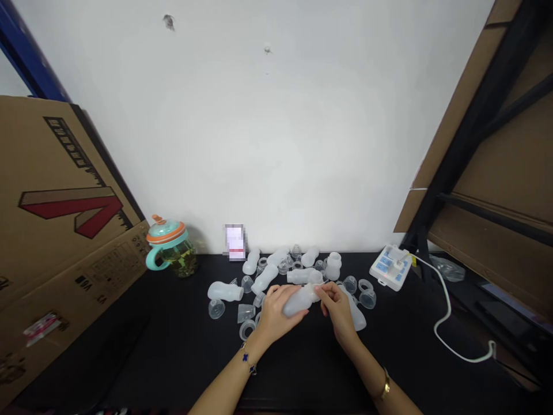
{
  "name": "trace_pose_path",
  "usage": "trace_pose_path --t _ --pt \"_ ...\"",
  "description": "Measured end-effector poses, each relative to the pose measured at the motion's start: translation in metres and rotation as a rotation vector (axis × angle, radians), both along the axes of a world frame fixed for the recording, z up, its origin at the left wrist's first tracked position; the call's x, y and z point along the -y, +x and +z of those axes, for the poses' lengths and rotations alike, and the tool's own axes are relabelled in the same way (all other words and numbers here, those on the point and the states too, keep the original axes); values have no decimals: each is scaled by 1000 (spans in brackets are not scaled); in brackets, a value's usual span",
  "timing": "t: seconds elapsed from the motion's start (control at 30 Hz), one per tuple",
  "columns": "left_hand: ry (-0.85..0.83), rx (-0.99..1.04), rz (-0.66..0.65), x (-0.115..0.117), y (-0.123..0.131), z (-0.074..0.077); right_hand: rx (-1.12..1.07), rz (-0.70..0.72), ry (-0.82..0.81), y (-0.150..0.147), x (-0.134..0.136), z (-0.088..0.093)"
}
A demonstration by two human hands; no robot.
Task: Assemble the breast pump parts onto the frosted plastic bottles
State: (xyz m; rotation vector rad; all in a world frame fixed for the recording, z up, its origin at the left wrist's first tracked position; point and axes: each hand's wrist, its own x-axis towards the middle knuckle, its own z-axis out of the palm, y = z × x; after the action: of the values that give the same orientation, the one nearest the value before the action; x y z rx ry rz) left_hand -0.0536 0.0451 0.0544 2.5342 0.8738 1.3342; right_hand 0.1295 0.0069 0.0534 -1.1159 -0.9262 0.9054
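Left hand grasping one bottle, right hand pinching near its neck: seemingly part-done. Still loose: bottles, ten o'clock; ring, eight.

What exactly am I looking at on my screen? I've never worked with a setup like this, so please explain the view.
There is no machine here: you see a person's two bare hands, filmed by one camera worn on the head, looking forward and down. So the person's left hand appears on the left and the right hand on the right.

The left hand grips a whitish bottle by its body; the right fingers are at its top end, though what they pinch is too small to tell.

Around them on the black table lie more whitish bottles, clear domed caps and rings. Farther left stands a lidded glass jug; to the right is a power strip with a white cable.
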Motion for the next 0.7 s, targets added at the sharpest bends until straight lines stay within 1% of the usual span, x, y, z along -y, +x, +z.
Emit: trace_pose_path --t 0.47,0.7 --pt "54 -11 28 0 0 -4 5 -27 -7 -2 3 6" --pt "82 -20 49 1 0 -4 20 -31 11 -1 2 3"
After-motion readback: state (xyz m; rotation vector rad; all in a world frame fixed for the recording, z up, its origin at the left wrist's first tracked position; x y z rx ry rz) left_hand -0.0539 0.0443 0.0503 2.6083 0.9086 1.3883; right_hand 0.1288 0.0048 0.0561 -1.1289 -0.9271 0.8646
